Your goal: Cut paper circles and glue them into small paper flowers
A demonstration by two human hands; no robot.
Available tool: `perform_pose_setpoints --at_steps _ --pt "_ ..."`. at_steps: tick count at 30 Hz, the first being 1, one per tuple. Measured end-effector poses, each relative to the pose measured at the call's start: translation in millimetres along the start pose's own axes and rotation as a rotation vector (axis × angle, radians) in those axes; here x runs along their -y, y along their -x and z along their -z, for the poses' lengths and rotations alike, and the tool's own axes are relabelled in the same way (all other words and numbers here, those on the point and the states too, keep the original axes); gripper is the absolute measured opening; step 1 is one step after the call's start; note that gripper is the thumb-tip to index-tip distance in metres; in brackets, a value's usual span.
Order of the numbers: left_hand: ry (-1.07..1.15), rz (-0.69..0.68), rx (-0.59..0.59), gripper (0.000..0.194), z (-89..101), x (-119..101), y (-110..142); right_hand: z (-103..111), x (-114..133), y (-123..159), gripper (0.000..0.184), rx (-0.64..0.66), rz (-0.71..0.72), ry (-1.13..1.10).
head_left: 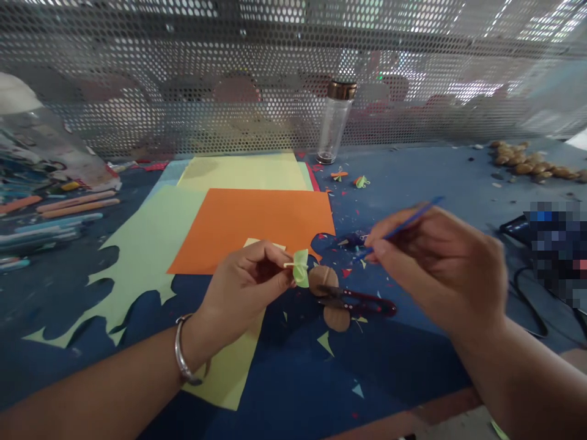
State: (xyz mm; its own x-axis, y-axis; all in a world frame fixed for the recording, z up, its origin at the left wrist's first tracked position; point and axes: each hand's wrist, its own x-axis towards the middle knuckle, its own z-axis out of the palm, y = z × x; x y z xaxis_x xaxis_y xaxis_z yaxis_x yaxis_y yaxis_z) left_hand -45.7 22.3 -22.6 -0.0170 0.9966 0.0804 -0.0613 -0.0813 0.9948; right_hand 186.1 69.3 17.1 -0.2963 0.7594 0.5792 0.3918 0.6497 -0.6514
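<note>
My left hand (252,278) pinches a small light-green paper piece (301,269), folded or curled, with a thin pale strip at its side. My right hand (435,263), raised to the right, closes its fingers around a thin blue stick (415,217). Whether the stick is a brush or a tool I cannot tell. Between the hands, dark-red handled thread snips (367,302) lie across round brown discs (337,318). A dark pointed object (352,240) rests just beyond, partly behind my right fingers. An orange sheet (261,220) lies behind my left hand.
Pale-green cut paper (151,244) and yellow sheets (247,171) lie at left and back. A glass bottle (334,125) stands near the perforated metal screen (183,91). Small paper shapes (361,181) sit nearby. Pens (55,226) lie left; a cable (518,287) runs right.
</note>
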Motion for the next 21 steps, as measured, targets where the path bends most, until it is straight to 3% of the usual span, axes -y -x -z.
perform_pose_setpoints --at_steps 3,5,9,21 --pt "-0.024 -0.011 0.013 0.014 0.7 1.8 0.4 0.0 9.0 7.4 0.01 -0.073 0.026 -0.277" --pt "-0.04 -0.019 0.019 0.012 1.5 2.8 1.1 -1.2 13.0 10.4 0.012 -0.055 0.036 -0.345" --pt "-0.1 -0.046 0.039 0.012 1.1 0.8 2.6 -2.3 17.1 12.0 0.016 0.008 0.069 -0.36" --pt "-0.176 -0.055 0.074 0.013 -0.2 -0.4 5.7 -0.3 18.6 12.6 0.022 -0.016 0.133 -0.332"
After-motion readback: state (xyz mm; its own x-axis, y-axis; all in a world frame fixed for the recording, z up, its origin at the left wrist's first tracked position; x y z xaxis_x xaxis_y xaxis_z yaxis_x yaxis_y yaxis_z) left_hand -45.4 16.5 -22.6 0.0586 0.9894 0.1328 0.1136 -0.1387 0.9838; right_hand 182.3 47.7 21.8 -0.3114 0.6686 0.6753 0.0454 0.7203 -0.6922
